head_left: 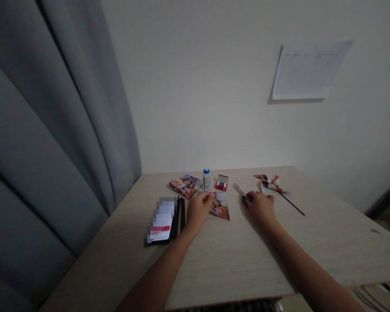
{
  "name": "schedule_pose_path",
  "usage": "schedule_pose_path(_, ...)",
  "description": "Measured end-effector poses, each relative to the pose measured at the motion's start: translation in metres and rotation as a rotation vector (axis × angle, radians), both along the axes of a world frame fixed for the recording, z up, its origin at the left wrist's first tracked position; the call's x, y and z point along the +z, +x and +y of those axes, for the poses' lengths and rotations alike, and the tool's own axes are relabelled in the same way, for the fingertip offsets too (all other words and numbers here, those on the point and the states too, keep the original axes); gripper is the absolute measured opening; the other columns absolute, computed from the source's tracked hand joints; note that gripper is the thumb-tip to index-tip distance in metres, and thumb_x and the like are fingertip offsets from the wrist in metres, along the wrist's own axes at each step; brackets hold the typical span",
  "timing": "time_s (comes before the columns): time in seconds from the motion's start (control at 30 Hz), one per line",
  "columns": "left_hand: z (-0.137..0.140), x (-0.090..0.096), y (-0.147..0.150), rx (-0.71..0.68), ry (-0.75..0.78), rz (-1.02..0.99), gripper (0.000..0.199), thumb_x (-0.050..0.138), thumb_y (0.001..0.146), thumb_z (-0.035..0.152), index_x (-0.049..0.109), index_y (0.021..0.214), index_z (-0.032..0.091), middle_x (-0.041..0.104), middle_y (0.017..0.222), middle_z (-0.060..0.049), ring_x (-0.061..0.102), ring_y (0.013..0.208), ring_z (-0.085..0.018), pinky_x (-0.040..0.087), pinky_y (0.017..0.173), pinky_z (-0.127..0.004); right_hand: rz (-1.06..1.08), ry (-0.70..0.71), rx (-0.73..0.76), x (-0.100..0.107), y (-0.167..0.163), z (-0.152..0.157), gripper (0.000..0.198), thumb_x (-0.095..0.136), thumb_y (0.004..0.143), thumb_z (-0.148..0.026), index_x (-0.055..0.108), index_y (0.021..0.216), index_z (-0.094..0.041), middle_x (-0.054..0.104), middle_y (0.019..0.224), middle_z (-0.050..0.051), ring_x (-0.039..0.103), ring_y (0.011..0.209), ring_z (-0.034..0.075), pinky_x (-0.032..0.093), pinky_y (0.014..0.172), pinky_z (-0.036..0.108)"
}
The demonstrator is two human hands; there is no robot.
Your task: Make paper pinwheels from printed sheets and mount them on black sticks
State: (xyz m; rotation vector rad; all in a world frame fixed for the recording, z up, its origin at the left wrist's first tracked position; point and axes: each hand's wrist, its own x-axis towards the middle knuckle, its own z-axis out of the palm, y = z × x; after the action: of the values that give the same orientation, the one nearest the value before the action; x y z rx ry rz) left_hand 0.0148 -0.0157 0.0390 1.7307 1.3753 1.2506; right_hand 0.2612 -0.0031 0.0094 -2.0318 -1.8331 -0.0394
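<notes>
My left hand (198, 211) is closed, thumb and fingers pinching the edge of a colourful printed sheet of paper (220, 205). The sheet's left part is hidden behind the hand. On the right, my right hand (260, 205) has its fingers closed on the dark handles of a pair of scissors (239, 190), which lie on the table with their blades pointing away to the left. Just beyond the left hand stand a white glue bottle with a blue cap (206, 179) and a small open red box (221, 183).
A stack of printed booklets or sheets (186, 185) lies at the back left of the wooden table (227, 264). A phone (161, 220) rests beside dark sticks (182, 213). At the right lies a paper pinwheel (273, 183) on a dark stick. A grey curtain (94, 108) hangs along the left.
</notes>
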Motion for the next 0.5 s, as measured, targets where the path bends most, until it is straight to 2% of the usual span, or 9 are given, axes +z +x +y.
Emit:
schedule_pose_path(0.07, 0.002, -0.003, -0.002, 0.014, 0.057, 0.11, 0.025, 0.055, 0.091, 0.034, 0.073, 0.082, 0.018, 0.076, 0.08, -0.003, 0.07, 0.074, -0.017, 0.05, 0.068, -0.026, -0.028, -0.006, 0.002, 0.0, -0.001, 0.002, 0.026, 0.054, 0.09, -0.035, 0.071, 0.099, -0.019, 0.072, 0.1, 0.012, 0.063, 0.097, 0.027, 0.026, 0.092, 0.044)
schedule_pose_path(0.23, 0.001, -0.003, -0.006, 0.034, 0.064, 0.332, 0.014, 0.062, 0.086, 0.02, 0.074, 0.093, 0.019, 0.076, 0.093, -0.003, 0.069, 0.085, -0.017, 0.05, 0.078, -0.027, -0.065, -0.015, 0.019, 0.0, -0.004, 0.006, 0.032, 0.048, 0.094, -0.036, 0.073, 0.096, -0.017, 0.071, 0.1, 0.014, 0.062, 0.097, 0.026, 0.028, 0.092, 0.045)
schedule_pose_path(0.33, -0.001, 0.002, -0.008, 0.092, 0.137, 0.581, 0.015, 0.064, 0.086, 0.021, 0.075, 0.095, 0.02, 0.075, 0.103, -0.006, 0.064, 0.103, -0.022, 0.045, 0.095, -0.034, -0.077, -0.017, 0.041, -0.002, -0.004, 0.006, 0.033, 0.047, 0.094, -0.038, 0.074, 0.1, -0.02, 0.07, 0.105, 0.013, 0.06, 0.102, 0.028, 0.029, 0.093, 0.047)
schedule_pose_path(0.5, 0.0, -0.001, -0.017, 0.05, 0.093, 0.781, 0.024, 0.063, 0.087, 0.029, 0.073, 0.108, 0.026, 0.07, 0.12, -0.004, 0.055, 0.12, -0.025, 0.04, 0.103, -0.042, -0.13, -0.022, 0.104, -0.005, -0.003, 0.006, 0.034, 0.044, 0.097, -0.036, 0.069, 0.115, -0.024, 0.065, 0.122, 0.013, 0.053, 0.115, 0.031, 0.031, 0.094, 0.05)
